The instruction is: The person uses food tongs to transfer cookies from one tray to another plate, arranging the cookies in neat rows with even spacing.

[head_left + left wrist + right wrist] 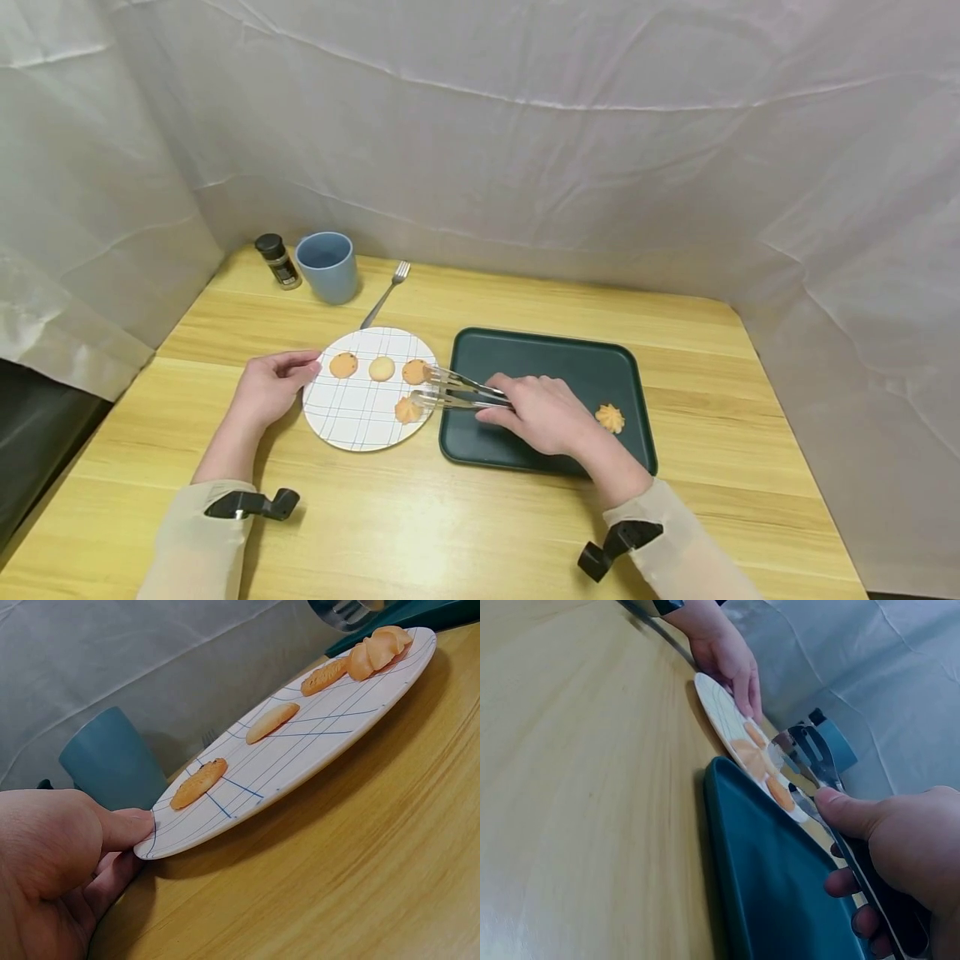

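My left hand point(273, 387) pinches the left rim of a white plate point(337, 417) with blue lines, thumb on top and fingers beneath. In the left wrist view, the plate's far side is higher in the picture. Three round cookies point(382, 369) lie in a row on it, two with dark specks. A star-shaped cookie point(407, 410) lies at its right edge. My right hand point(543, 412) grips metal tongs point(461, 403), whose spread tips reach over the plate's right side, close to the star-shaped cookie and the nearest round one. Nothing shows held between the tips.
A dark green tray point(532, 354) sits right of the plate, beneath my right hand, with another star-shaped cookie point(610, 418) on it. Behind the plate are a fork point(384, 298), a blue mug point(335, 279) and a black-capped spice jar point(279, 265). Grey cloth point(480, 167) hangs behind the wooden table.
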`<state>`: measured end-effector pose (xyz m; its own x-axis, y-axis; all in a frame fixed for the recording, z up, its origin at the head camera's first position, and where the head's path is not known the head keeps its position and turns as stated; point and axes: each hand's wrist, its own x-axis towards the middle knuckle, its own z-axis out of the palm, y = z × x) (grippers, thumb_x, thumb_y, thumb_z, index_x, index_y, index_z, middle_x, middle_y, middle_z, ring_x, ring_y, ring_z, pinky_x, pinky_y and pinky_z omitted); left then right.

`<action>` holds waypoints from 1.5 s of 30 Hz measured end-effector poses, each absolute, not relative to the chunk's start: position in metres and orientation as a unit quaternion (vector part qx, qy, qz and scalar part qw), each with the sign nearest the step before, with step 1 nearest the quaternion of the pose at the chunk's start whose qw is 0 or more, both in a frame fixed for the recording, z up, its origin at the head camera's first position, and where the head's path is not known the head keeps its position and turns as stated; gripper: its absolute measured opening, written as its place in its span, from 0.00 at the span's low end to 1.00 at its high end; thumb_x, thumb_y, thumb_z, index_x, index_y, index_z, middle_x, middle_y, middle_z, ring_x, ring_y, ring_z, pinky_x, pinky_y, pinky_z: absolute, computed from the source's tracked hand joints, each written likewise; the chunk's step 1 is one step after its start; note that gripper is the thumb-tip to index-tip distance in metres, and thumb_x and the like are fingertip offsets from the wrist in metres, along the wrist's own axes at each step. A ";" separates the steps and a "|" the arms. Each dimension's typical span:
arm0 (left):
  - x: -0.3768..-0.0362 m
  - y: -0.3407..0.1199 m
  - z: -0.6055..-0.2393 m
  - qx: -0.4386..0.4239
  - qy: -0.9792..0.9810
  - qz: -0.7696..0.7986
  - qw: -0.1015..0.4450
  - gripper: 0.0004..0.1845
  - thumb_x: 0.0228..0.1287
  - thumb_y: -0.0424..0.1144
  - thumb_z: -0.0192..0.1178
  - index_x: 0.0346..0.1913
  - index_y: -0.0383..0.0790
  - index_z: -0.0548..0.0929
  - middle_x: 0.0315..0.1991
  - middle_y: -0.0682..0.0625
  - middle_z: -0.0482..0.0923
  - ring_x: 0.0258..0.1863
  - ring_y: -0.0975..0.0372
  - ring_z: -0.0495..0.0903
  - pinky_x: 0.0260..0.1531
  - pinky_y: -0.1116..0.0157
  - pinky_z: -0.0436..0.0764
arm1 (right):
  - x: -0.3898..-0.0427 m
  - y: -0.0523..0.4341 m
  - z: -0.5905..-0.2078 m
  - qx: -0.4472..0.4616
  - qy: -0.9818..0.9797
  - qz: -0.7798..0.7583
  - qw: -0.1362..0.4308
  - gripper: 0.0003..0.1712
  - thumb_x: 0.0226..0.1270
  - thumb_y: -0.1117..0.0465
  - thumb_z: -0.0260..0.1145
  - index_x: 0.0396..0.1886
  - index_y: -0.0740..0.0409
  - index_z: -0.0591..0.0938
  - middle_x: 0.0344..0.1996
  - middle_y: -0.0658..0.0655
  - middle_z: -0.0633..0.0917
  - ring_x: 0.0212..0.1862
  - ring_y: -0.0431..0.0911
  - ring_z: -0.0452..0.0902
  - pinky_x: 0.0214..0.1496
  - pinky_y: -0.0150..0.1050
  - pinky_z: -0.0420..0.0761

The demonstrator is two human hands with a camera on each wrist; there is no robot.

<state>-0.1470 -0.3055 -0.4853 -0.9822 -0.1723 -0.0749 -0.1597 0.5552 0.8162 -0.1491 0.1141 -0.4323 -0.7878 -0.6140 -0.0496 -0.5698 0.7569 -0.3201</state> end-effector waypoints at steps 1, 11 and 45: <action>-0.147 -0.305 -0.485 0.093 -0.882 -0.462 0.007 0.21 0.79 0.45 0.64 0.64 0.34 0.86 0.56 0.37 0.86 0.53 0.53 0.82 0.45 0.71 0.76 | -0.149 0.117 -0.432 -0.313 0.935 -0.147 0.074 0.31 0.76 0.31 0.61 0.63 0.49 0.82 0.22 0.38 0.77 0.24 0.37 0.73 0.24 0.38 0.69; -0.148 -0.304 -0.484 0.102 -0.881 -0.462 -0.005 0.22 0.79 0.46 0.63 0.65 0.35 0.85 0.58 0.37 0.85 0.55 0.51 0.81 0.49 0.66 0.76 | -0.146 0.154 -0.426 -0.268 0.943 -0.185 0.073 0.38 0.72 0.28 0.64 0.65 0.52 0.81 0.21 0.38 0.78 0.24 0.37 0.72 0.28 0.40 0.73; -0.146 -0.306 -0.487 0.105 -0.883 -0.457 -0.002 0.22 0.79 0.47 0.63 0.65 0.36 0.85 0.56 0.38 0.86 0.51 0.54 0.81 0.44 0.71 0.77 | -0.128 0.254 -0.429 -0.224 0.958 -0.172 0.057 0.34 0.71 0.31 0.68 0.61 0.51 0.84 0.20 0.40 0.73 0.23 0.37 0.67 0.30 0.39 0.68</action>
